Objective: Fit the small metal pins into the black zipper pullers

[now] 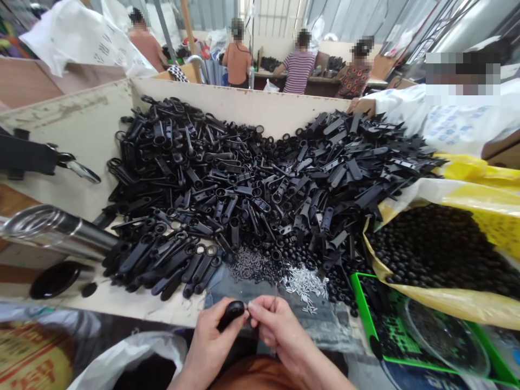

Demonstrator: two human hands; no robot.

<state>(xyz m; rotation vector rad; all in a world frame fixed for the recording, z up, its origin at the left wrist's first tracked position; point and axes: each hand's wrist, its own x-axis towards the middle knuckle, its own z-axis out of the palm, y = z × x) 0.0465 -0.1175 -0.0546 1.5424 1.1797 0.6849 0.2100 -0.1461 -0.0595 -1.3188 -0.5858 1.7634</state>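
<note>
In my left hand [209, 336] I grip a black plastic piece with a rounded end [233, 310], close to my body at the bench's front edge. Fingers of my right hand [274, 324] are pinched at the tip of that piece; whatever they hold is too small to make out. Just beyond my hands are a heap of small silver pins [304, 281] and a heap of tiny dark grey pieces [249, 264]. Long black plastic handles with ring ends [158, 265] lie in a rough row to the left.
A large mound of black plastic parts [227, 168] fills the bench behind. At right are a yellow sack of black round pieces [442, 249] and a green tray [361, 303]. A metal cylinder [77, 230] juts in from the left. A white bag [130, 346] hangs below. Several people sit farther back.
</note>
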